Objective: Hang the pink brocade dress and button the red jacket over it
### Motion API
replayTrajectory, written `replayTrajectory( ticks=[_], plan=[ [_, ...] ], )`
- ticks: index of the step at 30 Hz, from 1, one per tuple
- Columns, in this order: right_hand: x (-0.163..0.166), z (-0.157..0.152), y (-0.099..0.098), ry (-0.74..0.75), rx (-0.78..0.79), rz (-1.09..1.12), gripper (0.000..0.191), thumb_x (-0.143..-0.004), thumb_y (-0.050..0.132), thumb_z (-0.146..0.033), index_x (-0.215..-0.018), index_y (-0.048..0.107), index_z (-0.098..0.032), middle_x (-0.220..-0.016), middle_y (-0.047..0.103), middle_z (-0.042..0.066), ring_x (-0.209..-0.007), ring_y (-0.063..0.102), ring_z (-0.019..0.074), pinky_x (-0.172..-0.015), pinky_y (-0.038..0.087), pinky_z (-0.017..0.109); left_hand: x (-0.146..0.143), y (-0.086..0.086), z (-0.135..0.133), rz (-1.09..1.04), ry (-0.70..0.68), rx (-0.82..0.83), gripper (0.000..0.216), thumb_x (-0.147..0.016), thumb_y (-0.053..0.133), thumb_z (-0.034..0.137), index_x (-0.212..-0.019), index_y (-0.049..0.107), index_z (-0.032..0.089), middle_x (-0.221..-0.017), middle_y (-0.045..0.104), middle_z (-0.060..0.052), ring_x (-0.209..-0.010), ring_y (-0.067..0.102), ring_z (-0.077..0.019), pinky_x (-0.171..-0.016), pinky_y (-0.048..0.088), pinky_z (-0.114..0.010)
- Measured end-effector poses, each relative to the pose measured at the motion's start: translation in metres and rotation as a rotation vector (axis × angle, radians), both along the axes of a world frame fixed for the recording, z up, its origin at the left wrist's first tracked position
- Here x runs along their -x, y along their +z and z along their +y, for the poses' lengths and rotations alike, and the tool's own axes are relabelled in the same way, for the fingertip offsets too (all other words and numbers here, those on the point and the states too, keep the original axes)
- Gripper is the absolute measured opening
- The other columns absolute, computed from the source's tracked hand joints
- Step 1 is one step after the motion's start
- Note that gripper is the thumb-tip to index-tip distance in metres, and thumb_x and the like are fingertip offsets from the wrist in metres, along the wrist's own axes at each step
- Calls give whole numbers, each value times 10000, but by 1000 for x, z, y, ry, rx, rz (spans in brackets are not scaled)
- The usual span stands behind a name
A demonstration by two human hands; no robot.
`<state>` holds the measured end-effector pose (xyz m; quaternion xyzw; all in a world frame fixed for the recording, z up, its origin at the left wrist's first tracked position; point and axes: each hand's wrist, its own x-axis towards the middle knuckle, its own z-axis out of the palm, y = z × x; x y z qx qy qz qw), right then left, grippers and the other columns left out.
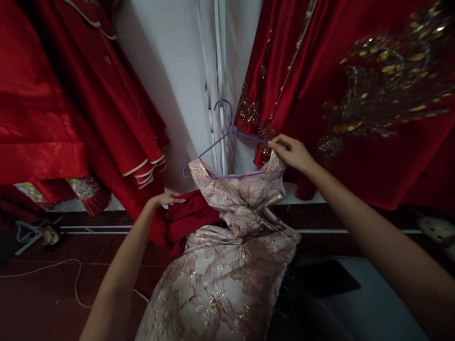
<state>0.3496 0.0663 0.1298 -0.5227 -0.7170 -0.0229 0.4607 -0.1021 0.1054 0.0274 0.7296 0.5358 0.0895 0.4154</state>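
Observation:
A pale pink dress with a metallic floral pattern hangs on a purple wire hanger in front of me. My right hand pinches the dress's right shoulder strap together with the hanger's sloping arm. The left strap sits over the other arm of the hanger, whose hook points up. My left hand is at the left, its fingers closed on a dark red cloth that lies against the dress's side. Part of that cloth is hidden behind the dress.
Red garments with pale trim hang at the left. More red garments with gold sequins hang at the right. White metal poles stand by the pale wall. A white cable runs over the dark red floor.

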Motion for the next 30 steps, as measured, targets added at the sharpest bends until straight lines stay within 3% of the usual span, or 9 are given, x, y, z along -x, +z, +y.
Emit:
replayTrajectory(
  ticks=[3,8,14,16,18,20,22,25,30],
  plan=[
    [0,0,0,9,7,-4,376,-796,448,-586,-765,572,-232,-743,628,21,-672,546,180,-627,411,299,10,18,-3,-109,-9,79,501,-541,685,534,-860,645,150,-786,660,-30,-730,556,-162,-657,420,-228],
    [0,1,-1,-1,8,-2,387,-793,441,-596,-764,574,-234,-730,624,17,-650,537,176,-602,404,294,-11,55,20,-304,230,-310,420,-620,635,506,-857,641,159,-834,659,-38,-733,554,-155,-679,427,-236],
    [9,-12,4,-44,14,-24,407,-787,428,-623,-769,575,-244,-729,627,13,-651,538,180,-597,396,290,-94,119,46,-488,380,-599,238,-698,582,358,-734,612,125,-690,627,-27,-630,536,-141,-641,412,-255],
    [13,-19,6,-66,20,-40,412,-786,420,-632,-769,573,-250,-706,624,13,-633,533,179,-578,389,287,-127,136,40,-533,376,-669,229,-728,552,344,-706,603,122,-660,613,-20,-633,537,-141,-654,410,-254],
    [16,-24,7,-85,21,-48,416,-787,413,-636,-770,570,-252,-682,618,14,-613,526,177,-559,379,284,-156,148,26,-542,287,-742,236,-772,512,341,-735,600,126,-679,612,-19,-677,549,-147,-687,415,-254],
    [18,-28,8,-114,-4,-46,415,-789,415,-633,-771,569,-248,-670,614,16,-597,519,172,-547,370,279,-172,156,10,-449,236,-870,213,-808,477,299,-780,595,124,-734,618,-38,-743,559,-154,-743,414,-266],
    [18,-30,9,-133,-38,-51,406,-796,422,-618,-775,571,-241,-671,612,18,-587,514,163,-549,364,275,-171,162,-2,-269,196,-958,186,-805,490,277,-779,594,125,-752,619,-60,-779,566,-167,-777,412,-284],
    [17,-30,11,-129,-57,-62,391,-808,428,-594,-777,572,-232,-657,599,15,-560,499,151,-543,354,271,-142,170,-7,16,154,-921,126,-735,574,261,-681,594,149,-673,606,-58,-772,579,-193,-773,416,-291],
    [16,-28,11,-127,-74,-71,387,-813,432,-584,-779,572,-225,-668,604,22,-558,503,159,-591,367,301,-88,168,5,326,331,-699,179,-550,701,166,-495,530,170,-533,551,-44,-800,585,-244,-789,413,-315]
  ],
)
